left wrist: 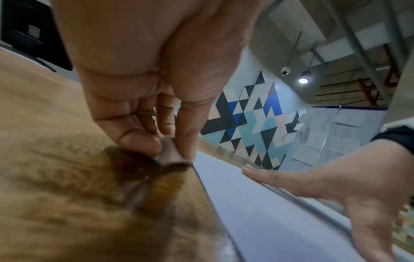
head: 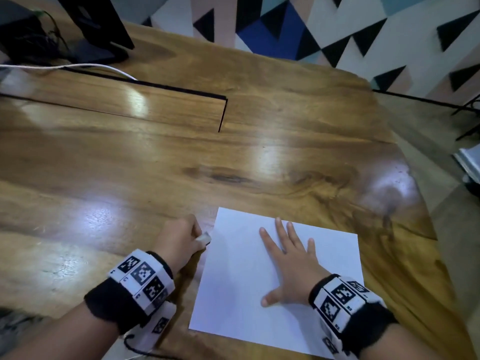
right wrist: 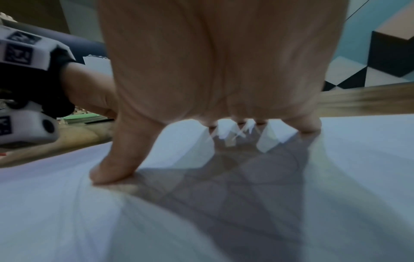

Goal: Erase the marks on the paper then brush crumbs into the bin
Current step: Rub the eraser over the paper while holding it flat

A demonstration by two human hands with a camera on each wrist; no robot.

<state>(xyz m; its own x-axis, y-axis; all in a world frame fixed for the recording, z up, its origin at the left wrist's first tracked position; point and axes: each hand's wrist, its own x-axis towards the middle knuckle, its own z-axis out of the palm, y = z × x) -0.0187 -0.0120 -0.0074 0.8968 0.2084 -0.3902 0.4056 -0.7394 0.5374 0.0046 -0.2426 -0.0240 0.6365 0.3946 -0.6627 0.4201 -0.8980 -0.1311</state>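
A white sheet of paper lies on the wooden table near its front right corner. My right hand lies flat on the sheet with fingers spread, pressing it down; the right wrist view shows the thumb and fingertips on the paper. My left hand pinches a small white eraser between thumb and fingers at the sheet's left edge. In the left wrist view the eraser touches the table right at the paper's edge. I see no marks on the sheet.
A black monitor stand and dark cables sit at the table's far left, with a white cable running along a slot. A patterned wall panel stands behind. The table's rounded right edge drops to the floor. No bin is in view.
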